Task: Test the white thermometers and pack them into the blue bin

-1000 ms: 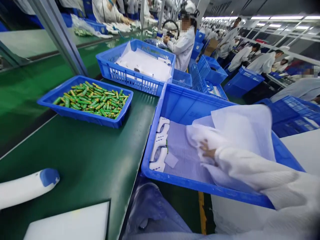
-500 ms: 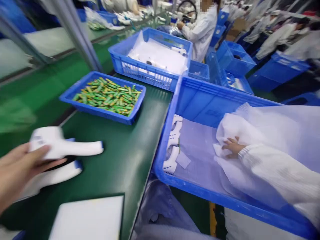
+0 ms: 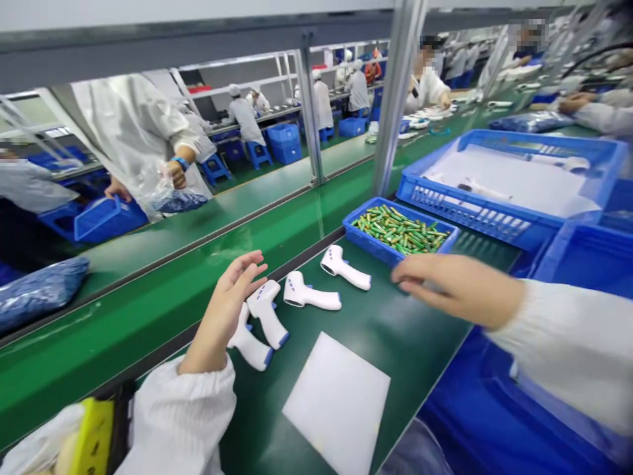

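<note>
My left hand [image 3: 225, 310] hangs open above the green belt [image 3: 395, 316], fingers spread, holding nothing, just beside two white handheld infrared thermometers [image 3: 264, 313] with blue tips. Two more thermometers [image 3: 309, 295] lie further along, so several lie in a loose row. My right hand [image 3: 455, 287] reaches over the belt next to a blue tray [image 3: 366, 227] of green batteries [image 3: 400, 229]. Its fingers curl downward, and the palm is hidden. A white square sheet [image 3: 336, 402] lies on the belt in front of me.
A blue crate [image 3: 475, 218] lined with white sheeting stands past the battery tray. A larger blue crate [image 3: 494, 409] sits low at right. A yellow object [image 3: 93, 435] is at lower left. Across the belt, a co-worker's hand [image 3: 175, 175] holds a plastic bag [image 3: 173, 194].
My view has swung left. My right hand has left the crate's white sheet for the belt. My left hand no longer holds the thermometers, which now lie on the belt.
</note>
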